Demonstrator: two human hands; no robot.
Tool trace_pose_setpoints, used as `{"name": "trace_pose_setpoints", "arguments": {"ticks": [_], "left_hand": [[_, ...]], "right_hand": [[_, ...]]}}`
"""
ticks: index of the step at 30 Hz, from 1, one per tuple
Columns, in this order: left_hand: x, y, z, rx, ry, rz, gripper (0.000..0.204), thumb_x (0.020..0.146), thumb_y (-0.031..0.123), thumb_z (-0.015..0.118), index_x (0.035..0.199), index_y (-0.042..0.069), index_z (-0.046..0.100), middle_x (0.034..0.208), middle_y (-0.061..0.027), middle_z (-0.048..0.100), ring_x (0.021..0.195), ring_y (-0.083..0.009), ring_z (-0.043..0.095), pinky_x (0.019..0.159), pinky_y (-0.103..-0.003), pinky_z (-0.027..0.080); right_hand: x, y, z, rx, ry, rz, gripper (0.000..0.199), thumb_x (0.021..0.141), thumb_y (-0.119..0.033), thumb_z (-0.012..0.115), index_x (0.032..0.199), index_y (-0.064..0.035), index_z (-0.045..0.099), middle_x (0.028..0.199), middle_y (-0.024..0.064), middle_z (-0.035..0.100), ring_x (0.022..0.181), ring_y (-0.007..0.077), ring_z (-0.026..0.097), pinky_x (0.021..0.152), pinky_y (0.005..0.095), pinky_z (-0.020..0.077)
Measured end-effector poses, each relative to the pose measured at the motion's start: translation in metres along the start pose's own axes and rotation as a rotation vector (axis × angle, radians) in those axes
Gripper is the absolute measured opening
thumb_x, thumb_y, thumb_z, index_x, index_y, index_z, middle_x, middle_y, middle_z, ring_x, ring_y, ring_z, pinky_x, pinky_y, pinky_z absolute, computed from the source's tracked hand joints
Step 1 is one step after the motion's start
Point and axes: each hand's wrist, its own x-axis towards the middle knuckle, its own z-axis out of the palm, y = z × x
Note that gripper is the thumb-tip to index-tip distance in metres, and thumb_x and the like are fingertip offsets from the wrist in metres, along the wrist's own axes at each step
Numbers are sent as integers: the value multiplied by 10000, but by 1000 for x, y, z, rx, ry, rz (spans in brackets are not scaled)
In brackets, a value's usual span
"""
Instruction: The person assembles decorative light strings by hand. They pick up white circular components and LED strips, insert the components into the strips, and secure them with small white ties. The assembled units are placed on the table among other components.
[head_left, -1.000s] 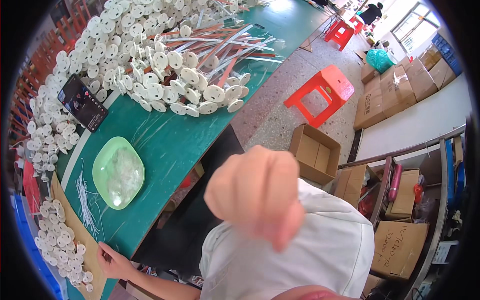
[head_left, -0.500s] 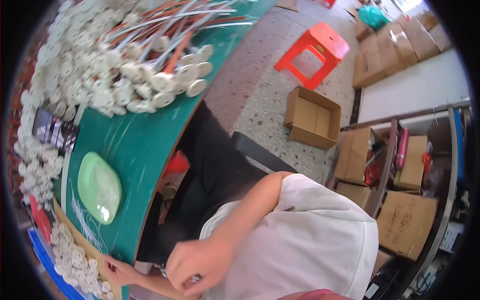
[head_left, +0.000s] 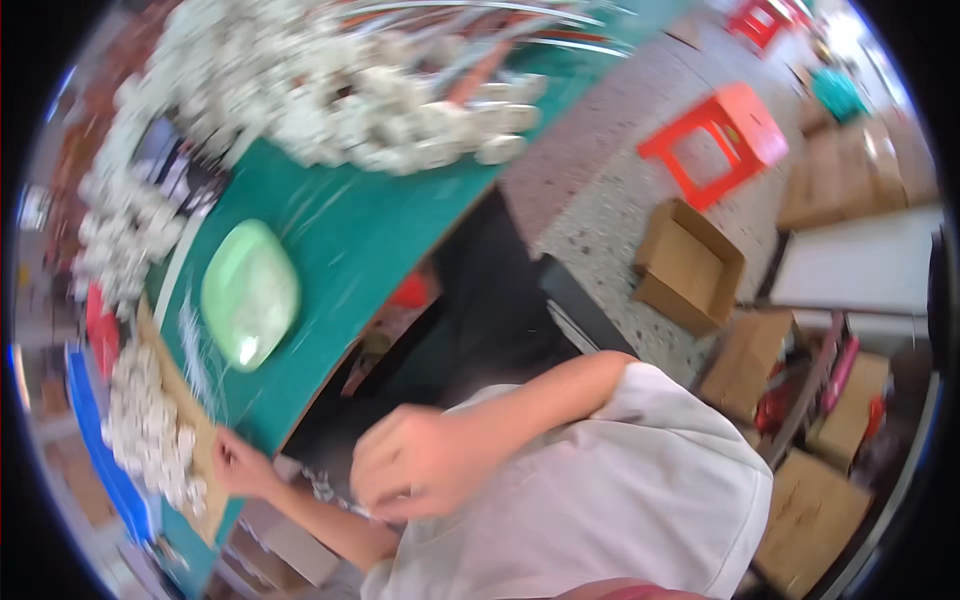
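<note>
My left hand (head_left: 240,466) is at the near end of the green table, fingers pinched together beside a cardboard strip (head_left: 205,470). Whatever lies between its fingertips is too small to make out. Close to those fingertips, a bundle of thin white strands (head_left: 193,350) rests on the table. My right hand (head_left: 408,462) hangs in front of my shirt, off the table edge, its fingers curled and blurred. A small shiny spot shows at those fingers; I cannot tell what it is. Many white round plastic pieces (head_left: 150,425) lie past the cardboard strip.
A pale green dish (head_left: 250,295) stands on the green table (head_left: 340,235). Beyond lie a phone-like dark object (head_left: 180,165), a large heap of white discs (head_left: 290,90) and grey and orange strips (head_left: 480,65). A red stool (head_left: 720,145) and open carton (head_left: 690,265) stand on the floor.
The view has swung, so the table, dish and stool sit higher and farther right in the picture. Both hands appear higher too; the left stays by the cardboard strip, the right stays curled.
</note>
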Motion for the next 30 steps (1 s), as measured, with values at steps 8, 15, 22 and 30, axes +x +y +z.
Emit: {"name": "trace_pose_setpoints", "arguments": {"ticks": [8, 15, 22, 30], "left_hand": [[-8, 10, -7, -118, 85, -108, 158, 875, 131, 736, 827, -17, 708, 685, -92, 661, 589, -150, 606, 571, -277, 487], [-5, 25, -13, -127, 90, -71, 134, 858, 106, 734, 793, -6, 699, 649, -54, 623, 521, -113, 497, 486, -258, 377], [-4, 27, -12, -129, 109, -61, 131, 853, 101, 730, 785, -6, 699, 638, -34, 615, 510, -98, 462, 468, -252, 335], [-4, 29, -12, -130, 119, -68, 130, 852, 96, 729, 779, -7, 700, 629, -30, 617, 515, -91, 473, 470, -239, 337]], "right_hand": [[18, 18, -52, 95, 290, 381, 126, 829, 84, 691, 862, 11, 594, 885, 133, 660, 759, 134, 608, 666, 244, 495], [31, 47, -60, 889, 234, 485, 69, 961, -134, 463, 931, -76, 441, 821, 73, 524, 729, 162, 463, 626, 314, 401], [34, 54, -58, 1088, 150, 496, 82, 940, -147, 461, 901, -86, 422, 770, 65, 483, 702, 163, 415, 624, 316, 377], [35, 55, -57, 1172, 130, 512, 72, 908, -83, 461, 867, -65, 405, 747, 60, 463, 688, 167, 391, 619, 314, 400]]}}
